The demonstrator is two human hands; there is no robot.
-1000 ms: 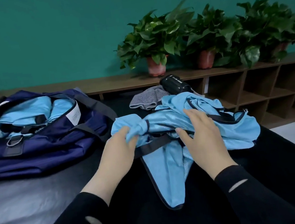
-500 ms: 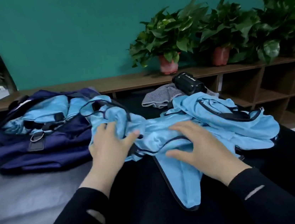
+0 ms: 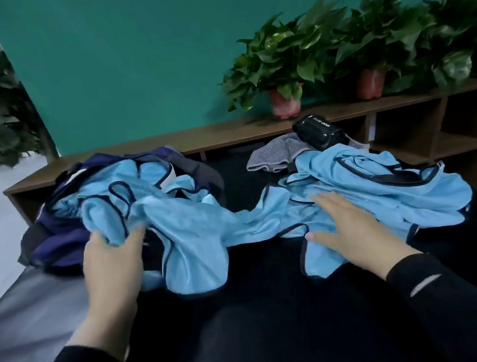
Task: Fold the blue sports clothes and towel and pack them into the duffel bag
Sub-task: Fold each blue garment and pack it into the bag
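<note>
The left hand (image 3: 111, 256) grips a bunched fold of a light blue garment (image 3: 182, 226), fingers and thumb curled round the cloth right at the open mouth of the navy duffel bag (image 3: 55, 239). That garment drapes from the bag's front edge down onto the dark padded surface (image 3: 32, 320), and one end stretches rightward to meet a second heap of blue sports clothes (image 3: 382, 190). The right hand (image 3: 354, 226) lies flat on the near edge of that heap, fingers straight and spread, pressing the fabric down. More blue cloth (image 3: 146, 174) already sits inside the bag. Behind the right heap lie a grey striped towel (image 3: 279, 153) and, touching it, a black bottle (image 3: 320, 133) on its side. Beyond them runs a low wooden shelf (image 3: 225, 134) with potted plants (image 3: 283, 64) against a teal wall (image 3: 126, 59).
</note>
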